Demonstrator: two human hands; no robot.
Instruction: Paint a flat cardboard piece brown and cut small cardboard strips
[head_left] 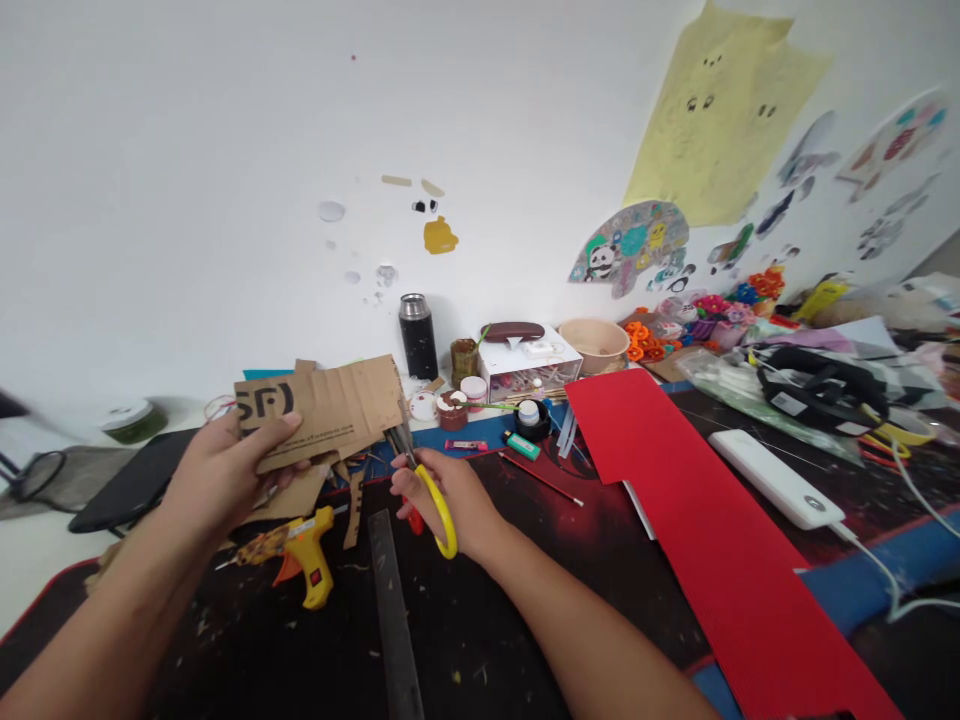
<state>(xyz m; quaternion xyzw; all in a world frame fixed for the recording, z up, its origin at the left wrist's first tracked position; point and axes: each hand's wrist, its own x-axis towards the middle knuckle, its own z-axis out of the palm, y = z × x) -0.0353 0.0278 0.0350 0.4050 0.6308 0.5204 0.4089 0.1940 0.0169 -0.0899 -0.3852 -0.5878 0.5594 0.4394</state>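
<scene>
The left hand [225, 465] is gripping a flat piece of brown corrugated cardboard [349, 400] at its left end, with the thumb lying over the front; the card is standing out toward two o'clock from that hand, above the worktop [517, 630]. The right hand [469, 505] is gripping scissors with yellow and red plastic handles [442, 510], and their blades are pointing toward eleven o'clock, reaching the card's right edge. Blur is hiding whether the blades are biting into it or only passing beside it.

With only one end being supported, the card could be bending or twisting under blade pressure, and its creases could be pulling a cut off line. A yellow hot-glue gun [315, 570] is lying at eight o'clock from the right hand, its metal nozzle pointing near the left forearm; a careless dip of that arm could be bringing skin against it. A long dark metal ruler [397, 620] is lying at seven o'clock from the right hand.

The card is looking roughly rectangular and tilted, showing upright creases, bold black lettering at its left and smaller print along its lower edge.
</scene>
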